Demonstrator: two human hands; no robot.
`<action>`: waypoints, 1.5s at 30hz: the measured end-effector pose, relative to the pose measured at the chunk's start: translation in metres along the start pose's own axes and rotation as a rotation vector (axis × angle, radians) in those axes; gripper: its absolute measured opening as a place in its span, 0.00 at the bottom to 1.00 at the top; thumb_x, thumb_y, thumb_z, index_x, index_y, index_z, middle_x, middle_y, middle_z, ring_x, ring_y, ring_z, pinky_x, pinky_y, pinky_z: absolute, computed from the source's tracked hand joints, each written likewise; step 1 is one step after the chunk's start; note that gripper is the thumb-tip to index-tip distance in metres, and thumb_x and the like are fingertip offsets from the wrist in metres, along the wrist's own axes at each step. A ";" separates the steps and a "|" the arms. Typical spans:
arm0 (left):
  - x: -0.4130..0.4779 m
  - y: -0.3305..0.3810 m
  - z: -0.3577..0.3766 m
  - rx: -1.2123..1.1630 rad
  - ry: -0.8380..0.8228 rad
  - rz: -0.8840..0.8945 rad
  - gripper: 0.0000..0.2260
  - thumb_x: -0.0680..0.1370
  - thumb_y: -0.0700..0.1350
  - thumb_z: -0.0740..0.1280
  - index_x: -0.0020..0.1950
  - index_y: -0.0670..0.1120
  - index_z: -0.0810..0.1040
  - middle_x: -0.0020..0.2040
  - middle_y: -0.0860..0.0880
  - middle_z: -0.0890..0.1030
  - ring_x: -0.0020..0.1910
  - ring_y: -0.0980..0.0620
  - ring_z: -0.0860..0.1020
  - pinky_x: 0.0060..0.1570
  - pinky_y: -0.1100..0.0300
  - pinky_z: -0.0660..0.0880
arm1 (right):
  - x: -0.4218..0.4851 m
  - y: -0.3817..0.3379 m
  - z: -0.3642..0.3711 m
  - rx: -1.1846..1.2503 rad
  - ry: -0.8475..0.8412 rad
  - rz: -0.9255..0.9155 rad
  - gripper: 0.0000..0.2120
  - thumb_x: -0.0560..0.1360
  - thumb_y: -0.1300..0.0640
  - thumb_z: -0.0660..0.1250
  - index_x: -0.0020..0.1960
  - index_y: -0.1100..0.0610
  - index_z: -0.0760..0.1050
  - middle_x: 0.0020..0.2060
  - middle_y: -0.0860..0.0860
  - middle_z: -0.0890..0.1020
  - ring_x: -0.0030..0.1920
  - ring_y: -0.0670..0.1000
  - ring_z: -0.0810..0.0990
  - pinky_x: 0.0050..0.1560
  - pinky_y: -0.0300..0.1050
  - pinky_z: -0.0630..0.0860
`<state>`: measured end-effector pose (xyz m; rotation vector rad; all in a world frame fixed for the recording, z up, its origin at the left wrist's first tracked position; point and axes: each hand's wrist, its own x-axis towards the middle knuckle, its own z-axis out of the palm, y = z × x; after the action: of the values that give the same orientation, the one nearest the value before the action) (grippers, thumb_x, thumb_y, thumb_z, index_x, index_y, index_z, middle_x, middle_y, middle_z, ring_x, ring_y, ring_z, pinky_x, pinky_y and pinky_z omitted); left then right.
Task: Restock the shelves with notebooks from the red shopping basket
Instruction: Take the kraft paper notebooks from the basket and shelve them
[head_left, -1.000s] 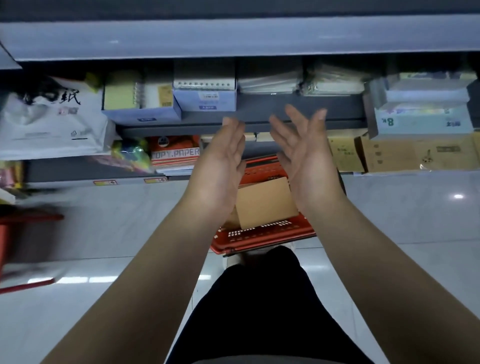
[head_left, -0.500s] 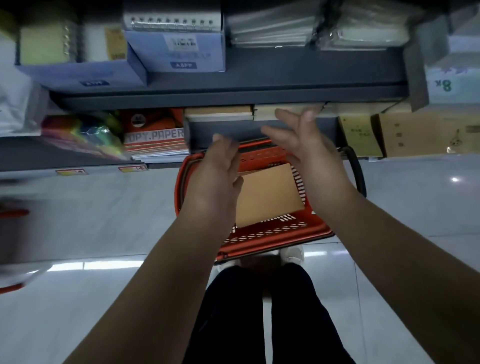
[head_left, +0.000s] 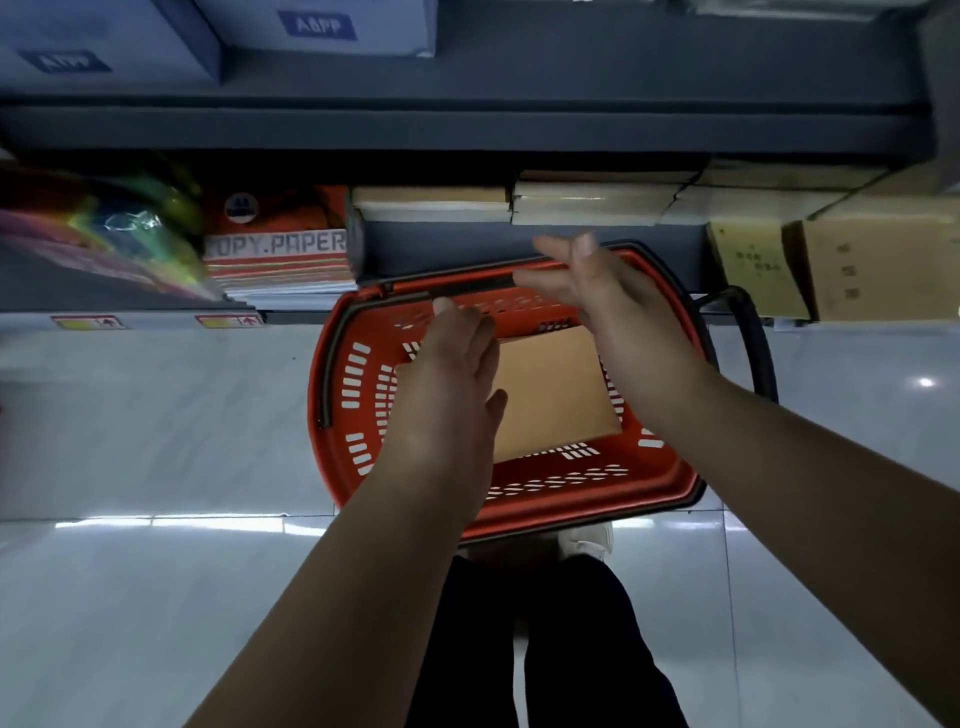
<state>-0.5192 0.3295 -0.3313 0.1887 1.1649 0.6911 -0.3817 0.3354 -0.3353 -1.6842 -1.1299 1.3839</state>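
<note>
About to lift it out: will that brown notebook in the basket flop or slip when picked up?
The notebook lies flat with straight edges, so it is probably fairly stiff. Its matte kraft-like cover likely grips well. It looks thin, so probably light; both hands hover open above the basket.

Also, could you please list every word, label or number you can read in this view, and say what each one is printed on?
"OPY.PAPER", first letter cut off: on the orange copy paper pack on the lower shelf.
"A6PP", as best it reads: on the label of the pale blue box on the upper shelf.
The same label on the left blue box: too blurred to read.
Red shelf-edge tags: too small to read.
Print on the brown cartons: too blurred to read.
</note>
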 end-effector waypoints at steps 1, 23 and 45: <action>0.007 -0.006 -0.005 0.035 0.074 0.065 0.21 0.82 0.54 0.57 0.74 0.49 0.68 0.73 0.50 0.71 0.73 0.51 0.68 0.68 0.49 0.63 | 0.003 0.008 0.000 -0.026 -0.010 -0.004 0.33 0.77 0.33 0.46 0.73 0.50 0.67 0.62 0.44 0.79 0.65 0.40 0.73 0.59 0.31 0.63; 0.116 -0.133 -0.028 -0.644 0.353 -0.326 0.35 0.80 0.65 0.53 0.81 0.45 0.52 0.79 0.42 0.57 0.79 0.46 0.54 0.75 0.46 0.50 | 0.082 0.166 0.003 -0.470 -0.194 0.107 0.21 0.80 0.41 0.59 0.70 0.48 0.70 0.66 0.45 0.75 0.67 0.45 0.71 0.62 0.41 0.66; 0.183 -0.186 -0.043 -0.821 0.520 -0.378 0.11 0.82 0.47 0.57 0.48 0.45 0.77 0.44 0.46 0.79 0.46 0.48 0.77 0.57 0.56 0.73 | 0.163 0.260 0.027 -1.281 -0.573 0.153 0.49 0.72 0.38 0.70 0.80 0.50 0.43 0.79 0.48 0.44 0.79 0.53 0.46 0.76 0.53 0.54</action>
<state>-0.4437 0.2834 -0.5803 -0.9270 1.2586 0.8457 -0.3454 0.3805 -0.6380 -2.2342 -2.6385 1.3181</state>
